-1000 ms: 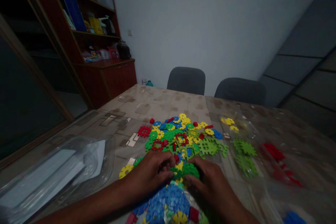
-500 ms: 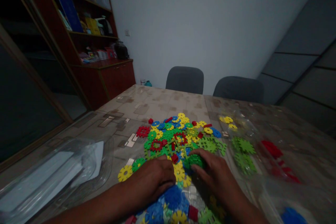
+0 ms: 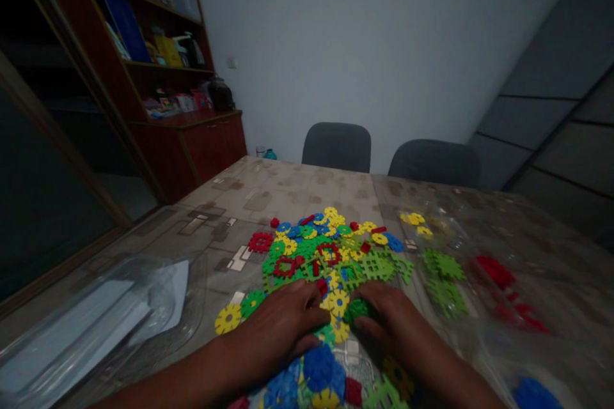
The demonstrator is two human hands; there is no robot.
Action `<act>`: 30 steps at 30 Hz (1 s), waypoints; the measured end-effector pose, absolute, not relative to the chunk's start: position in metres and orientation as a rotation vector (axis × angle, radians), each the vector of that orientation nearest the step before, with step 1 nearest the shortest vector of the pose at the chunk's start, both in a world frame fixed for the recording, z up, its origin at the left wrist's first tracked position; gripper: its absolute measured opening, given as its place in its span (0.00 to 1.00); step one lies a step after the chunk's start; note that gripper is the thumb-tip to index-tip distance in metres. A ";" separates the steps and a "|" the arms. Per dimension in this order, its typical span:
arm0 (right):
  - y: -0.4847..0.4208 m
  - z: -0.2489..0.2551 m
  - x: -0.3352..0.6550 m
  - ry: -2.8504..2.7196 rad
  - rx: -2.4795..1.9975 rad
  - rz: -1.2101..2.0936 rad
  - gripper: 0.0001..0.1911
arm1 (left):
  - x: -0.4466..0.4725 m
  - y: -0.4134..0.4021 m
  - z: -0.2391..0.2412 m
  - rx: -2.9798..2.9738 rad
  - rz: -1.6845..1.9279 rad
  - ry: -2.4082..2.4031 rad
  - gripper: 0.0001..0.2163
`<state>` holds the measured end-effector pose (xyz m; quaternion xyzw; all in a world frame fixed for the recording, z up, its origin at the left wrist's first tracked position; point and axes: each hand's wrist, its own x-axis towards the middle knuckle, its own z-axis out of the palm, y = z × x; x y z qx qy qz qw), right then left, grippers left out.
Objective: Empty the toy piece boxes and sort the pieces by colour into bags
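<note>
My right hand (image 3: 391, 310) is closed around a small bunch of dark green notched discs (image 3: 356, 310), held low over the pile. My left hand (image 3: 292, 316) reaches over loose pieces with its fingers bent and apart, and I see nothing held in it. Near its fingertips lies a red block (image 3: 322, 286), and a yellow flower-shaped disc (image 3: 338, 302) is between the two hands. Beyond them spreads a mixed pile of green pieces (image 3: 311, 246), red square frames (image 3: 286, 266) and blue and yellow discs. Blue discs (image 3: 318, 364) are heaped just below my left hand.
To the right, clear containers hold light green pieces (image 3: 444, 268), red pieces (image 3: 496, 271), yellow discs (image 3: 412, 218) and blue pieces (image 3: 535, 393). A clear plastic tray (image 3: 199, 307) with white paper lies at left. Two grey chairs (image 3: 336, 147) stand behind the patterned table (image 3: 268, 185).
My left hand's fingers have spread and shifted slightly toward the right. My right hand has moved a little lower and closed further over the green discs.
</note>
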<state>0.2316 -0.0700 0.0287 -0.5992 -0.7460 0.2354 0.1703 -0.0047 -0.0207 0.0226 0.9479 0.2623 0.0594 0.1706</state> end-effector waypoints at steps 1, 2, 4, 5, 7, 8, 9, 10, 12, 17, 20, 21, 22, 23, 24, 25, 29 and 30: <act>-0.070 0.026 0.233 -2.117 -1.686 0.675 0.13 | -0.005 -0.021 0.024 2.679 0.161 0.746 0.05; -0.070 0.025 0.233 -2.114 -1.672 0.684 0.13 | -0.005 -0.021 0.026 2.666 0.153 0.744 0.06; -0.072 0.025 0.233 -2.119 -1.672 0.716 0.11 | -0.006 -0.022 0.029 2.648 0.152 0.728 0.09; -0.072 0.027 0.232 -2.130 -1.684 0.742 0.09 | -0.006 -0.023 0.031 2.641 0.154 0.716 0.11; -0.074 0.033 0.228 -2.150 -1.714 0.801 0.09 | -0.007 -0.024 0.034 2.640 0.148 0.690 0.15; -0.075 0.037 0.227 -2.154 -1.719 0.827 0.09 | -0.008 -0.024 0.035 2.644 0.145 0.681 0.15; -0.077 0.039 0.225 -2.153 -1.715 0.844 0.10 | -0.008 -0.024 0.036 2.647 0.139 0.675 0.16; -0.077 0.041 0.224 -2.149 -1.707 0.856 0.11 | -0.007 -0.024 0.036 2.647 0.129 0.673 0.16; -0.078 0.042 0.223 -2.141 -1.694 0.863 0.12 | -0.005 -0.023 0.038 2.636 0.106 0.689 0.16; -0.076 0.032 0.228 -2.139 -1.715 0.844 0.09 | -0.003 -0.021 0.038 2.609 0.091 0.708 0.15; -0.074 0.031 0.230 -2.149 -1.697 0.838 0.07 | -0.004 -0.021 0.035 2.650 0.134 0.657 0.21; -0.074 0.031 0.230 -2.158 -1.685 0.842 0.07 | -0.004 -0.022 0.034 2.671 0.146 0.638 0.23; -0.074 0.033 0.230 -2.166 -1.676 0.846 0.07 | -0.005 -0.022 0.033 2.693 0.152 0.624 0.23; -0.073 0.034 0.229 -2.169 -1.673 0.848 0.08 | -0.005 -0.022 0.032 2.711 0.149 0.617 0.22; -0.073 0.036 0.229 -2.169 -1.676 0.851 0.09 | -0.005 -0.022 0.031 2.722 0.139 0.618 0.20; -0.073 0.037 0.228 -2.169 -1.686 0.856 0.09 | -0.005 -0.022 0.031 2.725 0.129 0.630 0.18; -0.073 0.036 0.231 -2.172 -1.712 0.859 0.10 | -0.004 -0.022 0.031 2.655 0.105 0.700 0.15; -0.074 0.035 0.231 -2.175 -1.710 0.852 0.10 | -0.005 -0.022 0.031 2.632 0.106 0.716 0.15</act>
